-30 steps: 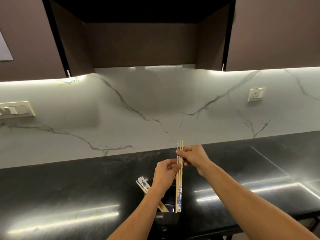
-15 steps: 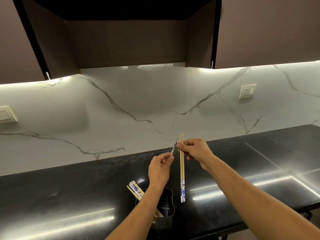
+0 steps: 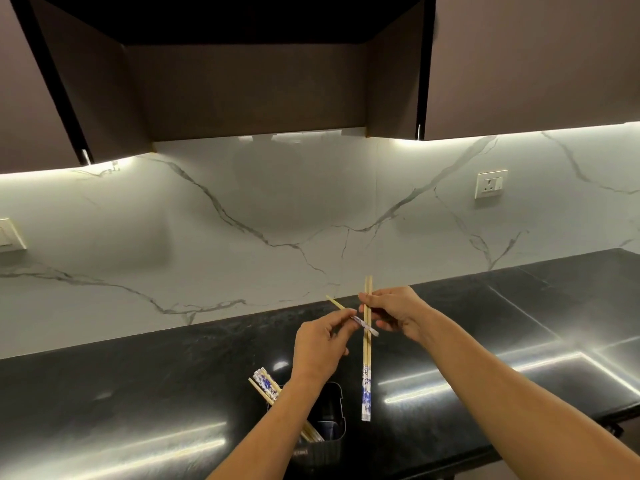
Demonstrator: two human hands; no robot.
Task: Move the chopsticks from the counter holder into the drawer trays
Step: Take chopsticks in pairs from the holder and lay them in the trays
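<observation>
I see the right hand (image 3: 394,315) pinching a pair of chopsticks (image 3: 367,355) upright above the black desk (image 3: 138,393), patterned ends down. The left hand (image 3: 320,348) pinches a single chopstick (image 3: 349,315) tilted, its patterned end crossing the pair. Below the left wrist, a dark holder (image 3: 332,427) on the desk contains more chopsticks (image 3: 265,384), leaning left.

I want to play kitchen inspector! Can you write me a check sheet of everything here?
Surface: black counter, shiny, bare apart from the holder.
Job's things: dark holder with chopsticks leaning out; no drawer in view.
Clutter: nothing seen.
Hands: left hand pinches one slanted chopstick; right hand holds an upright pair.
Cables: nothing seen.
Surroundings: marble wall, socket, dark cabinets.
</observation>
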